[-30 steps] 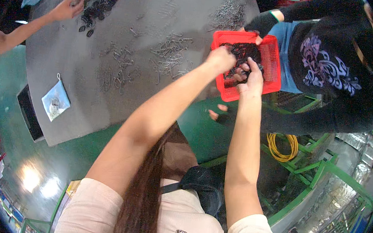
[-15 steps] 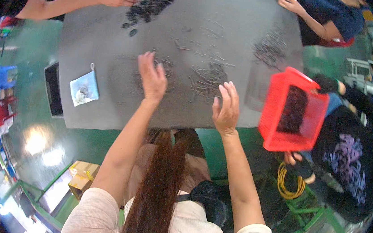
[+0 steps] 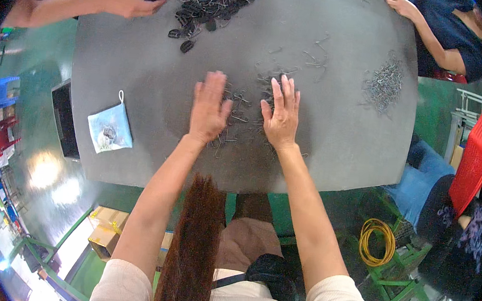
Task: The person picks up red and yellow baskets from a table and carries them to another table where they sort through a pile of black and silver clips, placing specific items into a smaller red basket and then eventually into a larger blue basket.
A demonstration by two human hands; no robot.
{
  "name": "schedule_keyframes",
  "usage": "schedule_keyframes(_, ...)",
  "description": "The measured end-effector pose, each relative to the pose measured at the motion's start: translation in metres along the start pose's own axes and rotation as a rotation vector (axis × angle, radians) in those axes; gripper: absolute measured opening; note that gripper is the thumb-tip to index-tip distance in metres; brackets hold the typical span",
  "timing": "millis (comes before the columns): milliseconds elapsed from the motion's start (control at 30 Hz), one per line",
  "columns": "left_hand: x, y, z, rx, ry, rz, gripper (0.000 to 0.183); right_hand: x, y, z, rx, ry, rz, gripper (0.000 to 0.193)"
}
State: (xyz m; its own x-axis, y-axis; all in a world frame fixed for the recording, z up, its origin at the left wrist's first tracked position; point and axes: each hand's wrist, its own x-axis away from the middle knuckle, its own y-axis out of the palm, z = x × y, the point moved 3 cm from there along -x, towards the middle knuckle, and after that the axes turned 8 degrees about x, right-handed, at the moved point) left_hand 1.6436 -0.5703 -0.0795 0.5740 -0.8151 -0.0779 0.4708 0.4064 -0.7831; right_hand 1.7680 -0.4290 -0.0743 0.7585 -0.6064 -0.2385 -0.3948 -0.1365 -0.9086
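Note:
Both of my hands lie over a loose scatter of small metal hooks [image 3: 237, 115] on the grey tabletop [image 3: 160, 85]. My left hand [image 3: 209, 108] is at the left edge of the scatter, fingers stretched forward and slightly blurred. On the right side, my right hand [image 3: 283, 113] rests palm down with its fingers extended. Neither hand grips anything that I can see; what lies under the palms is hidden. Farther off, a few more thin hooks [image 3: 318, 56] are strewn about.
Black oval plastic pieces [image 3: 214, 3] form a heap at the far side, near a co-worker's hand [image 3: 133, 2]. Another pile of hooks [image 3: 384, 86] lies at right. A pale blue pouch [image 3: 110, 131] is at left. A person beside the table holds a red basket [image 3: 477, 159].
My hands have come down onto the hooks and drawn closer together. The red basket has moved away from the table to the right and tilted. The view has shifted slightly.

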Motion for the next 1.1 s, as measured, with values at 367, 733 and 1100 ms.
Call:
schedule_keyframes(367,-0.112,0.03,0.014,-0.09,0.278,-0.135,0.047,-0.106,0.022,0.077,0.066,-0.202,-0.004,0.046)
schedule_keyframes(733,0.045,-0.04,0.009,0.036,0.141,-0.429,0.045,0.047,-0.029,-0.021,-0.181,-0.263,-0.313,0.05)
schedule_keyframes(1100,0.088,-0.01,-0.018,-0.208,-0.224,0.256,0.048,0.104,-0.017,0.011,0.213,0.126,-0.052,0.053)
